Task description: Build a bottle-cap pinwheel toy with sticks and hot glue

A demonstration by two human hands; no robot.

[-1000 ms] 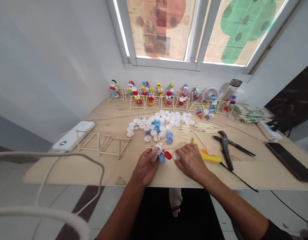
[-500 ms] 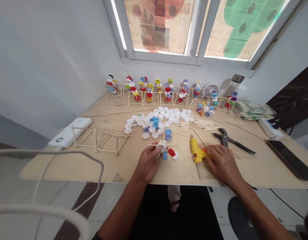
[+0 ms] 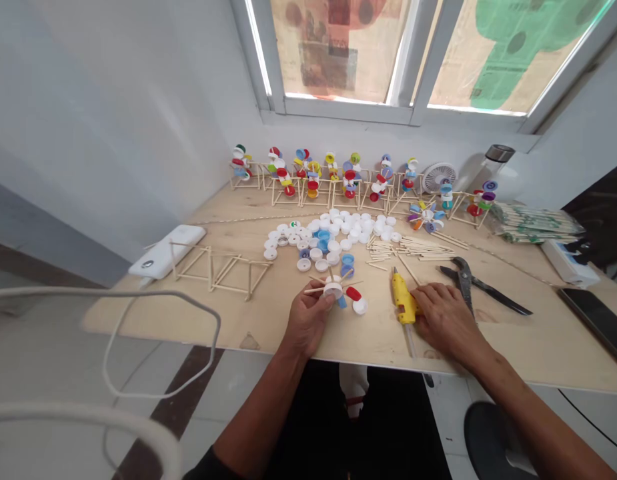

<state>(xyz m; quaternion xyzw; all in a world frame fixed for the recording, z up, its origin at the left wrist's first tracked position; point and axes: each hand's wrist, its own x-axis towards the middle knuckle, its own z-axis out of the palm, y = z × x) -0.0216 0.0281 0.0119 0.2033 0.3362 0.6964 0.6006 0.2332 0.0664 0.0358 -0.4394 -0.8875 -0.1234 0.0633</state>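
Near the table's front edge, my left hand pinches a stick-and-cap wheel, a white bottle cap with wooden sticks poking out around it. Red and blue caps are on its lower sticks, and a white cap lies at its lower right, perhaps touching. My right hand is wrapped round the handle of a yellow glue gun that rests on the table, nozzle pointing away, a clear glue stick out of its back. The fingers hide the handle. Two blue caps lie just beyond the wheel.
Loose white caps and wooden sticks lie mid-table. Stick frames with colourful cap wheels line the back. Pliers and a phone are at right; a bare stick frame and white power bank at left.
The camera view has shifted, so the scene sits further right. My right hand has closed further over the glue gun's handle, covering its orange trigger. My left hand keeps holding the wheel.
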